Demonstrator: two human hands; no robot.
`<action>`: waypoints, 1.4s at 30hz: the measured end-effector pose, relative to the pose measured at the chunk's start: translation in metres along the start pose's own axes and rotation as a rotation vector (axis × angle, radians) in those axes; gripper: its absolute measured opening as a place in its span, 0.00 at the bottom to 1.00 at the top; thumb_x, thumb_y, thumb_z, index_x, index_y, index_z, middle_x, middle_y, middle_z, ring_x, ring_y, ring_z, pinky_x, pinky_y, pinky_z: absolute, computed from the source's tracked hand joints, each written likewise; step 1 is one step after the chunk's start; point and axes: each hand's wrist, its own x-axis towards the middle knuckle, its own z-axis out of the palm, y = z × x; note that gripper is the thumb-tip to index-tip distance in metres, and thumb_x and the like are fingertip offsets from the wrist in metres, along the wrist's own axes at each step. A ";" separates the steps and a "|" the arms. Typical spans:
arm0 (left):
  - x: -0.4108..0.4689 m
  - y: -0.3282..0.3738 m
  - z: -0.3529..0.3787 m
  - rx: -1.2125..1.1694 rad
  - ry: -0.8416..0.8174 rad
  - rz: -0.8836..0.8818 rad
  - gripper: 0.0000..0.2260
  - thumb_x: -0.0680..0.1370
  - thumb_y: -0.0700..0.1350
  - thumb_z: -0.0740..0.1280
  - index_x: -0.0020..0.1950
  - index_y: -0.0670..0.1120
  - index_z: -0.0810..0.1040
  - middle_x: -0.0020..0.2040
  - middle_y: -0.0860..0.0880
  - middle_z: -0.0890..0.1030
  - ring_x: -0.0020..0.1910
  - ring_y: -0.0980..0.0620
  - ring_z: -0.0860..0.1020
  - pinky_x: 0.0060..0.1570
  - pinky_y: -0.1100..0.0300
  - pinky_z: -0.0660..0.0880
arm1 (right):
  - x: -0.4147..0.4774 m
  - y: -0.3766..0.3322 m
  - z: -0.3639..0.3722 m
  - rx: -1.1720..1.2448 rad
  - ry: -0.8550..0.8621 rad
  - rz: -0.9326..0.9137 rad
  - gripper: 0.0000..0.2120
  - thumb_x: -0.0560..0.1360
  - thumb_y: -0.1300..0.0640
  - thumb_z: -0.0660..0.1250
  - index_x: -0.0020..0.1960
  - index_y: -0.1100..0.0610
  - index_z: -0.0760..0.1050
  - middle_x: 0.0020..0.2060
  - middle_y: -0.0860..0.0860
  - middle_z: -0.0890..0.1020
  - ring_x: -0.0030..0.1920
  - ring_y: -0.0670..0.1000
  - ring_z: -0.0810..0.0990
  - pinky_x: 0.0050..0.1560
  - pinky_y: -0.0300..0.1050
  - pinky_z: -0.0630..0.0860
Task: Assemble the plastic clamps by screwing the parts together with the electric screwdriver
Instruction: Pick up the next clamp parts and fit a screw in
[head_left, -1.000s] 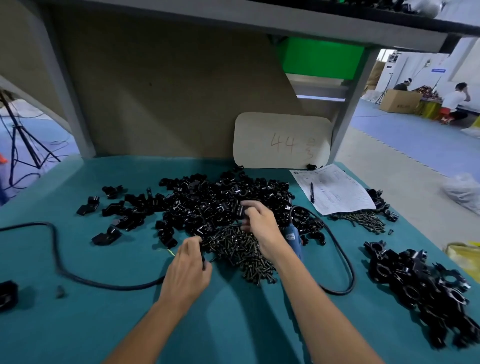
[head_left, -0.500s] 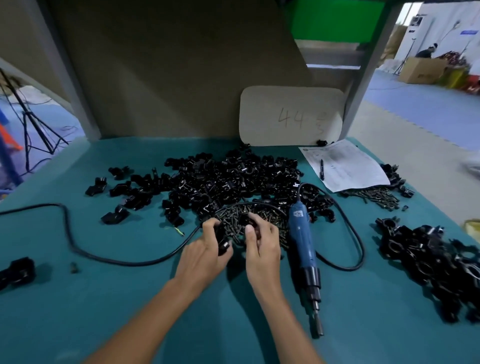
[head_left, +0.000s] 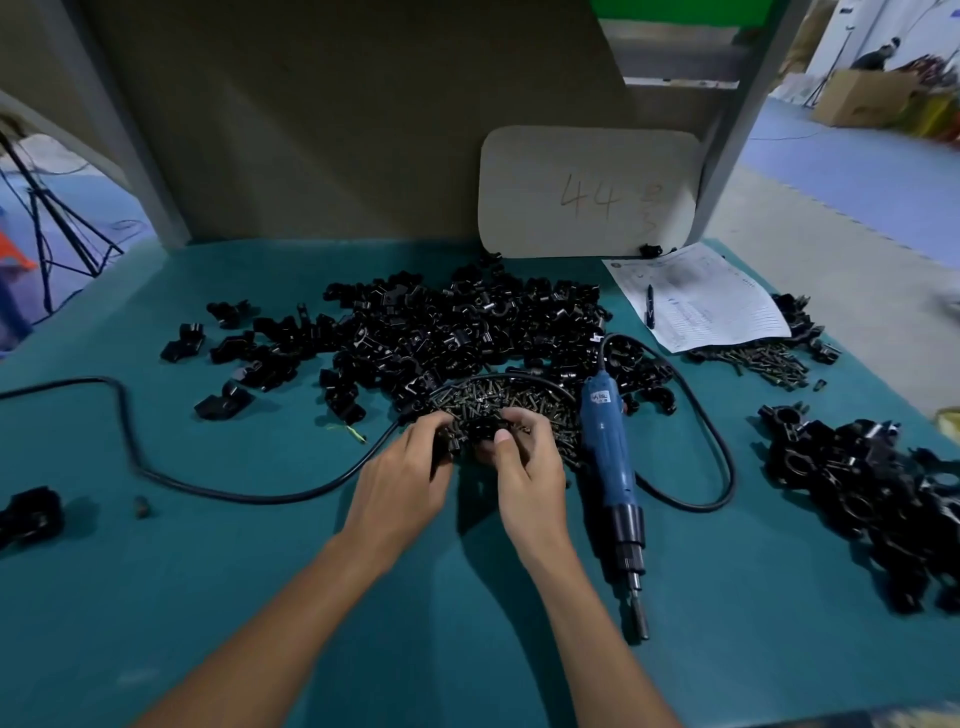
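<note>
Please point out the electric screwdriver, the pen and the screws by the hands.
electric screwdriver (head_left: 605, 441), head view, on its blue body.
pen (head_left: 650, 306), head view, on its barrel.
screw pile (head_left: 511, 401), head view, on its middle.

One view only: wide-angle camera on the person's head. Faces forward and down onto the teal-covered worktable (head_left: 208, 597), toward the beige back panel (head_left: 363, 130) filling the upper frame. Close range: forearms (head_left: 291, 613) enter from the bottom edge; left hand (head_left: 400, 483) and right hand (head_left: 524, 467) meet at frame centre, pinching a small black plastic clamp part (head_left: 480, 431). Upper right corner shows blue factory floor (head_left: 857, 171).
</note>
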 end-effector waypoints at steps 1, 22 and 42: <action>0.000 0.000 0.001 -0.019 0.000 -0.012 0.22 0.78 0.40 0.69 0.71 0.47 0.71 0.60 0.47 0.81 0.55 0.45 0.81 0.49 0.50 0.79 | 0.000 0.000 -0.001 0.004 0.001 0.007 0.11 0.84 0.57 0.62 0.60 0.42 0.75 0.54 0.41 0.82 0.55 0.44 0.84 0.57 0.44 0.80; 0.002 -0.004 0.000 -0.130 -0.016 0.016 0.19 0.80 0.51 0.68 0.70 0.48 0.77 0.61 0.51 0.76 0.56 0.51 0.78 0.54 0.53 0.77 | 0.001 -0.001 -0.002 -0.097 -0.156 -0.061 0.12 0.83 0.58 0.64 0.60 0.43 0.78 0.55 0.34 0.82 0.59 0.39 0.80 0.58 0.30 0.74; 0.001 -0.002 -0.004 -0.216 -0.042 -0.070 0.25 0.78 0.63 0.64 0.70 0.51 0.78 0.51 0.54 0.78 0.46 0.55 0.79 0.47 0.55 0.78 | 0.005 -0.001 -0.007 0.086 -0.213 0.058 0.15 0.83 0.62 0.64 0.58 0.45 0.84 0.56 0.46 0.85 0.61 0.48 0.82 0.65 0.53 0.78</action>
